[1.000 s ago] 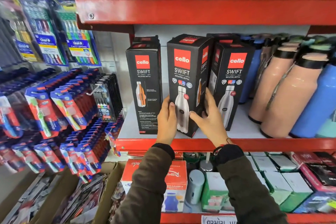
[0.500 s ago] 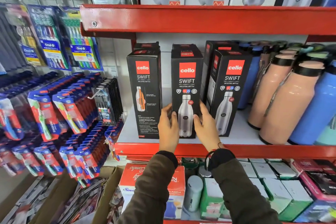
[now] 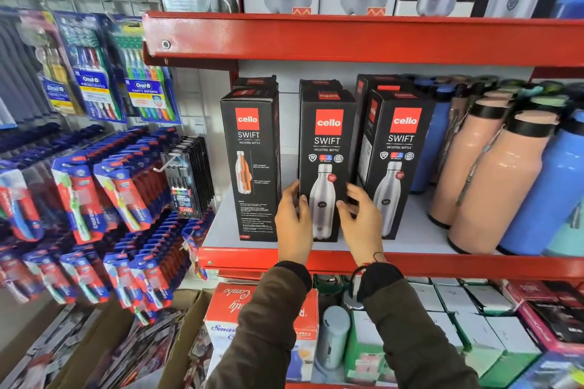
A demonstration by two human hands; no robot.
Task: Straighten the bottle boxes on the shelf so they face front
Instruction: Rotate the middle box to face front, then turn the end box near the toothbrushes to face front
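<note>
Hands, left (image 3: pixel 292 224) and right (image 3: pixel 361 224), clasp upright middle box (image 3: pixel 325 148), front-facing on shelf (image 3: pixel 420 241)

Single head-worn wide-angle cam looked fwd and slightly down at a red-edged shop shelf (image 3: pixel 442 265), close in, arms reaching up from the bottom edge of frame. The shelf's front edge ran across the lower middle; an upper shelf (image 3: pixel 347 38) crossed near the top. Toothbrush racks (image 3: pixel 94 186) filled the left side. No second view.
</note>
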